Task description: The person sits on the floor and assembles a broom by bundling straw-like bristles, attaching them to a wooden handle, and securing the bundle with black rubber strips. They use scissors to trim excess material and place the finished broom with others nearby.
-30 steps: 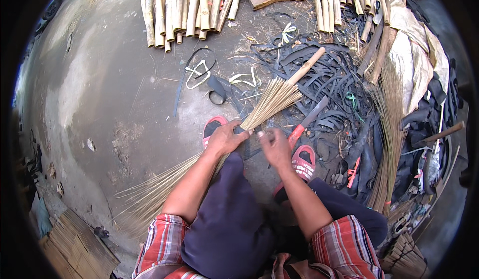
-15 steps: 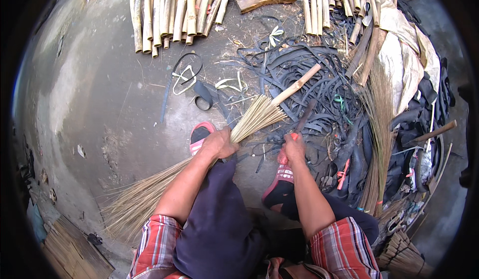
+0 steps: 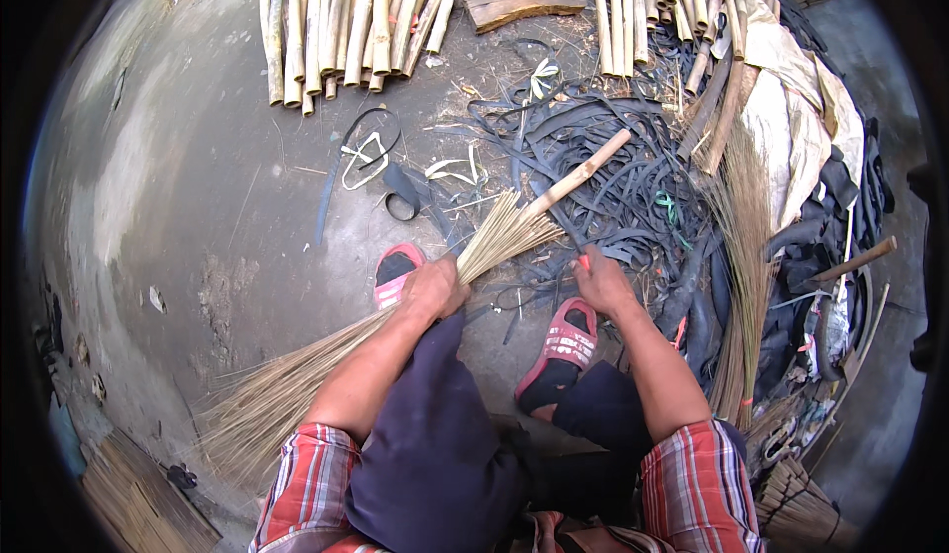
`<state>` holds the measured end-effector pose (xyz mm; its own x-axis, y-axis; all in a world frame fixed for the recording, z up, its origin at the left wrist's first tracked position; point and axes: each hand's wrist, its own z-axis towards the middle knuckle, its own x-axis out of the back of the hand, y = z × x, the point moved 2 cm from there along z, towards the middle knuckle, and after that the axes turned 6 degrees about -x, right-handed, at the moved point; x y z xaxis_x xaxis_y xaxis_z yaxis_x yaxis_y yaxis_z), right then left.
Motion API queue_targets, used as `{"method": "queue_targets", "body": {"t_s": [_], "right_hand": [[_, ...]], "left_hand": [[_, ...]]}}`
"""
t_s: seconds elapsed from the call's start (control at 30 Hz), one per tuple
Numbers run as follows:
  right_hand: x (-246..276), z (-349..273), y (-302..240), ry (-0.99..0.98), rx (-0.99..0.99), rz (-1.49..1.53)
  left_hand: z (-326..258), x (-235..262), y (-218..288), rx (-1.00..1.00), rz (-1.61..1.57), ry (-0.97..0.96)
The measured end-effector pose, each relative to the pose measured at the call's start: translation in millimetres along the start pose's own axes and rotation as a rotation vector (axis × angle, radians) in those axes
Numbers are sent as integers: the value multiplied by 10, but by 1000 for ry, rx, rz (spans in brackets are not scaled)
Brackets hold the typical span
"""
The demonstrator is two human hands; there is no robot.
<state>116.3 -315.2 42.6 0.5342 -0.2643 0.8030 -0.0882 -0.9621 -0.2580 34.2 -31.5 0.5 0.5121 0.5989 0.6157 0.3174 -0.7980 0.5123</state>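
My left hand is closed round a bundle of thin dry sticks, a stick broom, beside my left knee. Its long ends fan out to the lower left under my forearm. From the bundle's short, flared end a pale wooden handle points up and to the right. My right hand grips the red handle of a knife. The dark blade slants up and left, close to the flared stick ends; whether it touches them I cannot tell.
Tangled black rubber strips lie ahead on the right. Bamboo poles are stacked at the far side near a wood block. A bundle of long sticks and a pale sack are at right. My pink sandals rest on the floor.
My right hand has moved slightly right and up, its forearm swinging outward. The knife blade has turned from pointing up and right to up and left. My left hand keeps its hold on the broom.
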Motion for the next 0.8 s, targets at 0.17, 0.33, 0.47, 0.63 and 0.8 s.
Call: {"method": "queue_targets", "body": {"t_s": [0.17,0.33,0.47,0.63,0.8], "right_hand": [[-84,-9,-97,-332,163,-94],[-149,-127,-214,-185,109,19],[-157,-156,-323,-351,195,-98],[147,117,-177,-160,-204,468],[249,131,-294,-225,246,-178]], "left_hand": [[-28,21,26,18,13,-23],[-37,30,55,9,8,-12],[-32,34,36,21,46,-23],[-42,7,23,18,14,-6],[-50,-6,38,-1,11,0]]}}
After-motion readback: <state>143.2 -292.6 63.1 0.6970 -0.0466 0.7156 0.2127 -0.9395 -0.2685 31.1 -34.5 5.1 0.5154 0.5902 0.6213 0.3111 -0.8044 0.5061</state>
